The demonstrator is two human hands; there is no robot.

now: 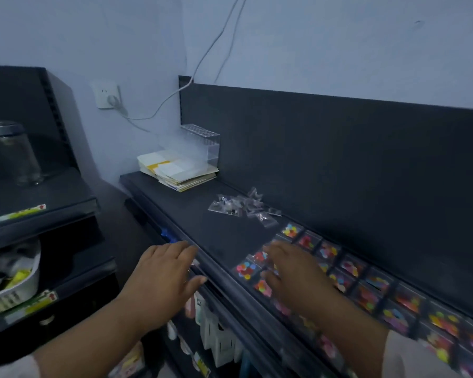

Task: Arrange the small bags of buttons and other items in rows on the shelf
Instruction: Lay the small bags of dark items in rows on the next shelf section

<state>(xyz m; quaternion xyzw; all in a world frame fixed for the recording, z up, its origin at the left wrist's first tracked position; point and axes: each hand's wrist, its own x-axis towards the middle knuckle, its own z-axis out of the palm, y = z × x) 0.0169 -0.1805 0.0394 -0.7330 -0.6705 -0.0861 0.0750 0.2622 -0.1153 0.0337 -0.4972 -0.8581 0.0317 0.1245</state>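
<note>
Several small clear bags of coloured buttons [350, 271] lie in rows along the right part of the dark shelf [224, 236]. A loose heap of clear bags with dark items [243, 207] sits farther back, near the back panel. My right hand [292, 274] lies flat with straight fingers over the left end of the rows, touching the bags there. My left hand [164, 271] hovers with spread fingers at the shelf's front edge and holds nothing.
A stack of papers and cards [178, 170] and a clear acrylic holder [202, 143] stand at the shelf's far left end. A second shelf unit on the left carries a glass jar [14, 154] and a white tub [14, 279]. Packaged goods hang below the front edge.
</note>
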